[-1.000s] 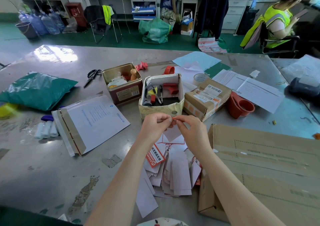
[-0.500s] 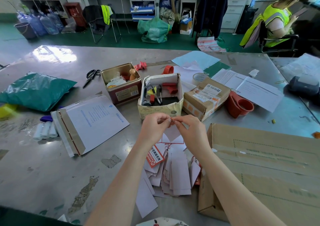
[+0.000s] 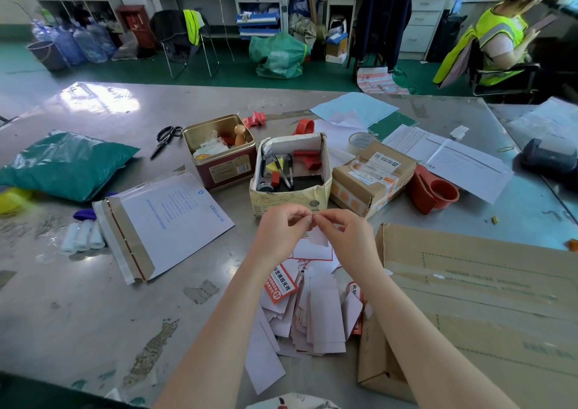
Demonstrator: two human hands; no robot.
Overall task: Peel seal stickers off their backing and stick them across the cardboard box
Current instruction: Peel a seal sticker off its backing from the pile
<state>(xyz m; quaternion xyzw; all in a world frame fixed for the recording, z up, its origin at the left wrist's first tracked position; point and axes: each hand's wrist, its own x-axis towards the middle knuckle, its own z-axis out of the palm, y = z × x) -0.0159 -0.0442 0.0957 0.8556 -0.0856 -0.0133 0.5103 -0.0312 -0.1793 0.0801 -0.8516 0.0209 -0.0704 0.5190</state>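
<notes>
My left hand (image 3: 280,230) and my right hand (image 3: 347,233) meet fingertip to fingertip above the table, both pinching one seal sticker (image 3: 318,236) whose white backing hangs down between them. Under my wrists lies a heap of white backing strips (image 3: 316,318) with a red-and-white seal sticker (image 3: 280,284) face up among them. The large flat cardboard box (image 3: 488,308) lies to the right of my right forearm, its taped top facing up.
Behind my hands stand an open white box of pens (image 3: 292,174), a red tin (image 3: 220,155), a small taped parcel (image 3: 372,177) and red plastic cups (image 3: 433,191). A white mailer envelope (image 3: 162,221), green bag (image 3: 62,164) and scissors (image 3: 164,139) lie left. A person in a yellow vest (image 3: 497,39) sits far right.
Both hands stay pinched together on the sticker; only the fingertips have shifted slightly. Nothing else on the table has moved.
</notes>
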